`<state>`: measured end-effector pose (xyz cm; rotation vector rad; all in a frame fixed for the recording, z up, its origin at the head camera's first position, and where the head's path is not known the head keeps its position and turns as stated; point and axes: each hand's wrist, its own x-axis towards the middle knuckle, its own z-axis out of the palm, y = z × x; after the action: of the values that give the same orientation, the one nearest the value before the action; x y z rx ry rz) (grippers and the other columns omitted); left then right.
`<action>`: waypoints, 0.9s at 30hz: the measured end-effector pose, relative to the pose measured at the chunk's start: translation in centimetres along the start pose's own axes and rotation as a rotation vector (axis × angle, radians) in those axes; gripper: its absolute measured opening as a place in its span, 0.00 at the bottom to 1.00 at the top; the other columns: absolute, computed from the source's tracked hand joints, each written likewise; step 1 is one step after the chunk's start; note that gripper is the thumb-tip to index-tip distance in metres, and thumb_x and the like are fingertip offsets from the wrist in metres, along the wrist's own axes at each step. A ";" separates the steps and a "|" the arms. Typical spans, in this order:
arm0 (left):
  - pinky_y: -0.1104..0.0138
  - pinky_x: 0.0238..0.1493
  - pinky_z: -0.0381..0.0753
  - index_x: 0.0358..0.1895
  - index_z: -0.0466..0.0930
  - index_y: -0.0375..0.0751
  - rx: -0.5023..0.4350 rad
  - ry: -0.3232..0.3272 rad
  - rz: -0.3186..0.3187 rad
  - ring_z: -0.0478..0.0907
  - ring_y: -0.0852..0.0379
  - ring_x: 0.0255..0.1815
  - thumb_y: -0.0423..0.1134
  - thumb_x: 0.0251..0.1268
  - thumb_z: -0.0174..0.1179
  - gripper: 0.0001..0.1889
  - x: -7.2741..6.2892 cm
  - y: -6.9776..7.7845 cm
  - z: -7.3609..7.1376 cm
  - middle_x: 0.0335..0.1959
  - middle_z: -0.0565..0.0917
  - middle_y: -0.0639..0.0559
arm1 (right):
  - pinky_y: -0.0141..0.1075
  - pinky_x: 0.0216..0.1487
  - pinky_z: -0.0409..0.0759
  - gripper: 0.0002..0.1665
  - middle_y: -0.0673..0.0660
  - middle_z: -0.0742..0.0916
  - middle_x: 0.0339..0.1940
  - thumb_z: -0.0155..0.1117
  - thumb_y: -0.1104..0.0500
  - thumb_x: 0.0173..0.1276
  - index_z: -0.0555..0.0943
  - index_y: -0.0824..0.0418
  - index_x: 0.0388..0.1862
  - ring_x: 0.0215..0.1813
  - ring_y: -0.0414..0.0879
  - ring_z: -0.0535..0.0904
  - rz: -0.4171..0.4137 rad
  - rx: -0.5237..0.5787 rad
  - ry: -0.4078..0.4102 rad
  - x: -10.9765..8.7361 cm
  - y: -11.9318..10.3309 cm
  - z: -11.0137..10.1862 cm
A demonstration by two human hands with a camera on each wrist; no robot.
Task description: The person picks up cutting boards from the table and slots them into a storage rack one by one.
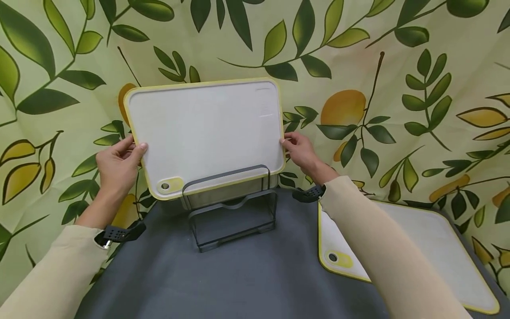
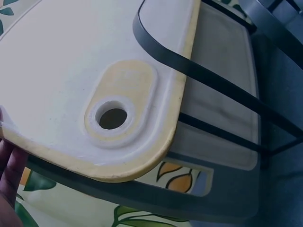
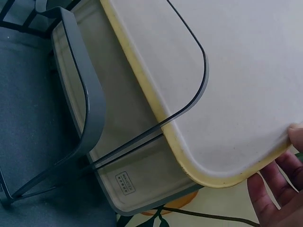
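Board is held by its two short sides: left hand on one, right hand on the other. Left: edge is pinched, thumb laid on the white face, fingers bent in behind. Right: edge is gripped the same way, thumb in front, fingers behind. Both are closed down to about the board's thickness.

Board is kept on its long side, slightly tilted, lower left corner lowest in the head view. Lower part is set within the rack, behind its tall hoop; bottom edge is raised above the surface. Contact between board and rack bars can't be confirmed. Yellow rim is run around the white face; a yellow tab with a round hole is set in the lower left corner.

Rear board is stood in the rack behind it, mostly hidden. Small boxed label is seen near one of its corners in the right wrist view; a slot is seen at another corner in the left wrist view.

Flat board, also white with yellow rim, tab and hole, is laid on the surface at the right, partly covered from view by the right sleeve. Rack is placed near the backdrop, printed with leaves and fruit. Dark straps are worn on both wrists.
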<state>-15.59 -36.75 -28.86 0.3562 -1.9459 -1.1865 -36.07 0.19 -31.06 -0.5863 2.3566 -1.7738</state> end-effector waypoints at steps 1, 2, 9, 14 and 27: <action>0.84 0.31 0.78 0.65 0.79 0.41 -0.003 -0.004 -0.005 0.81 0.80 0.29 0.40 0.68 0.66 0.23 -0.1 0.0 -0.1 0.31 0.81 0.80 | 0.48 0.61 0.81 0.23 0.64 0.79 0.57 0.51 0.55 0.82 0.73 0.67 0.68 0.55 0.52 0.77 0.002 0.002 -0.001 0.0 0.0 0.0; 0.84 0.30 0.78 0.65 0.79 0.41 0.000 -0.011 -0.009 0.81 0.80 0.29 0.40 0.68 0.66 0.23 -0.1 -0.1 -0.1 0.31 0.81 0.80 | 0.49 0.61 0.81 0.23 0.65 0.79 0.57 0.51 0.56 0.82 0.73 0.67 0.68 0.55 0.53 0.77 0.003 0.004 0.000 0.0 0.0 0.0; 0.83 0.31 0.80 0.66 0.78 0.41 -0.011 -0.028 -0.019 0.82 0.79 0.30 0.40 0.68 0.66 0.24 -0.6 -0.3 0.0 0.32 0.82 0.79 | 0.52 0.61 0.81 0.22 0.68 0.79 0.58 0.50 0.58 0.82 0.73 0.68 0.68 0.56 0.56 0.78 -0.010 -0.008 -0.007 0.1 0.5 -0.1; 0.83 0.30 0.79 0.65 0.79 0.42 -0.001 -0.025 -0.027 0.83 0.78 0.30 0.39 0.68 0.66 0.23 -1.1 -0.7 -0.1 0.32 0.83 0.77 | 0.54 0.61 0.80 0.20 0.69 0.80 0.57 0.50 0.58 0.82 0.74 0.68 0.65 0.54 0.57 0.79 -0.017 -0.021 -0.025 0.0 1.2 0.1; 0.82 0.27 0.79 0.61 0.82 0.37 -0.013 -0.006 -0.037 0.82 0.78 0.25 0.36 0.64 0.69 0.22 -1.8 -1.4 -0.4 0.28 0.83 0.79 | 0.46 0.55 0.80 0.20 0.65 0.81 0.54 0.51 0.57 0.82 0.75 0.66 0.65 0.49 0.50 0.78 0.007 -0.002 -0.036 -0.5 2.1 0.5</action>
<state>-14.37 -36.65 -30.87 0.3841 -1.9436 -1.2251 -35.88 0.41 -33.26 -0.6047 2.3343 -1.7434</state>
